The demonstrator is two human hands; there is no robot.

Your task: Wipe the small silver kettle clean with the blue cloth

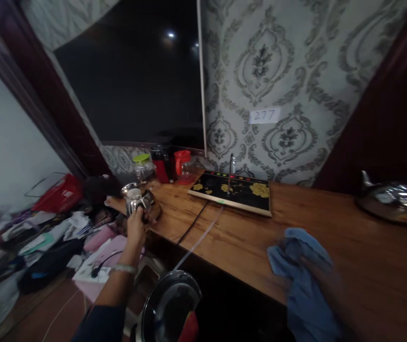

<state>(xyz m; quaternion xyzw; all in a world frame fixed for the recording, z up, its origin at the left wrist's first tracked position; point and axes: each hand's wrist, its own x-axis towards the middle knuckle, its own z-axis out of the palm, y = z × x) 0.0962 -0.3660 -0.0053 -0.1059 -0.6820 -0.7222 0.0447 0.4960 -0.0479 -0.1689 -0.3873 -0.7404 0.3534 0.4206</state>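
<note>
My left hand reaches out to the far left end of the wooden counter, its fingers closed around the dark handle of a small shiny metal pot. Whether the pot rests on the wood or is lifted, I cannot tell. Over the counter on the right, my right hand is blurred and mostly covered by the blue cloth it grips. The cloth hangs down past the front edge. Between the hands lies a black electric tea stove panel with gold flowers and an upright metal spout.
Behind my left hand stand a glass jug with a green lid, a black-and-red kettle and a red-lidded jug. A shiny kettle sits far right. Cords cross the counter's front edge. Clothes lie heaped on the left.
</note>
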